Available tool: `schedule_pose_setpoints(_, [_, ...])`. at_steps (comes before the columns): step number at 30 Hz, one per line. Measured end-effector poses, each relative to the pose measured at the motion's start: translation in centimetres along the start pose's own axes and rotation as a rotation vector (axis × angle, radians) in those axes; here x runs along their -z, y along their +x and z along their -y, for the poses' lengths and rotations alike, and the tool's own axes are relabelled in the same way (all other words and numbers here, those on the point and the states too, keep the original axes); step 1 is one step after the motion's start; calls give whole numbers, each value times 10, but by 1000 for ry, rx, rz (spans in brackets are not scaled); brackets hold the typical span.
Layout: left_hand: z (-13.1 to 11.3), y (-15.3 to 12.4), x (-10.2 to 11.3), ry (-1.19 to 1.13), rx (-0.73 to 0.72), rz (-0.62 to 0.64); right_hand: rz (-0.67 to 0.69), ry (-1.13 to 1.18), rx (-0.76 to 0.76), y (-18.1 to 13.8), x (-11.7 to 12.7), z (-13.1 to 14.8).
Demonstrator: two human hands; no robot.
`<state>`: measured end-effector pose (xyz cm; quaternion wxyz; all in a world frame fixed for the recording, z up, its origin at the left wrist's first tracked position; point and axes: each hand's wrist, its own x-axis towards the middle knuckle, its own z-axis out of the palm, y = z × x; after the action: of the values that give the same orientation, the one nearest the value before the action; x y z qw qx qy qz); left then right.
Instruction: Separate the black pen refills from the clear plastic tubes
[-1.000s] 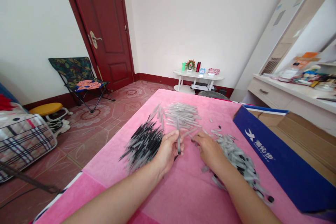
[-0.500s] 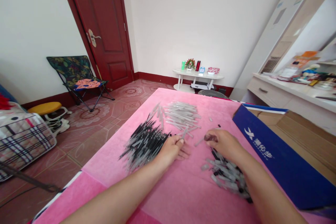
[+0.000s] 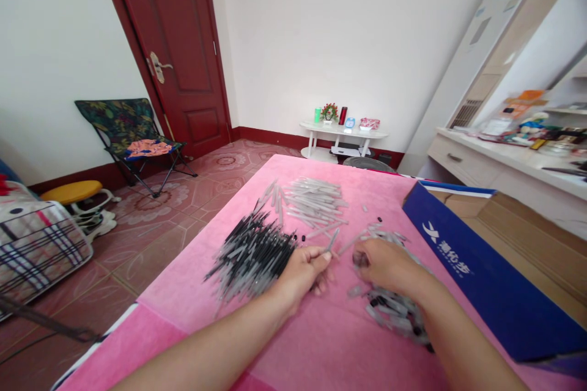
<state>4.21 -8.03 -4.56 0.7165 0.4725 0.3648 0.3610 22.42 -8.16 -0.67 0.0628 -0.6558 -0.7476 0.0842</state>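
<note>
My left hand (image 3: 308, 267) pinches a clear pen barrel (image 3: 333, 239) between thumb and forefinger, its far end pointing up and away. Beside that hand lies a heap of black pen refills (image 3: 254, 253). Further back is a pile of clear pen barrels (image 3: 316, 198). My right hand (image 3: 387, 264) is closed with curled fingers over a heap of clear and black pen caps (image 3: 397, 311); what its fingers hold is hidden. A thin translucent tube (image 3: 349, 244) shows just left of the right fingers; whether they touch it I cannot tell.
A blue cardboard box (image 3: 463, 275) stands open along the right side of the pink-covered table (image 3: 312, 342). Small black pieces (image 3: 300, 237) lie near the refills. Beyond are a white side table (image 3: 343, 132), a folding chair (image 3: 123, 128) and a dresser (image 3: 458, 153).
My left hand has moved slightly right and nearer to me with the barrel, uncovering small black pieces. My right hand has shifted a little down, and more caps show behind it.
</note>
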Motion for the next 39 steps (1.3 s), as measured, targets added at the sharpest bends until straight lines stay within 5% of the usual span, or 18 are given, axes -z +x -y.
schedule_pose_setpoints(5, [-2, 0, 0, 15, -64, -34, -239, 504, 18, 13, 8, -12])
schedule_pose_setpoints(10, [-2, 1, 0, 80, -135, -53, -195, 876, 109, 15, 9, -14])
schedule_pose_setpoints(39, [10, 6, 4, 332, -274, 46, -82, 814, 82, 5, 30, -14])
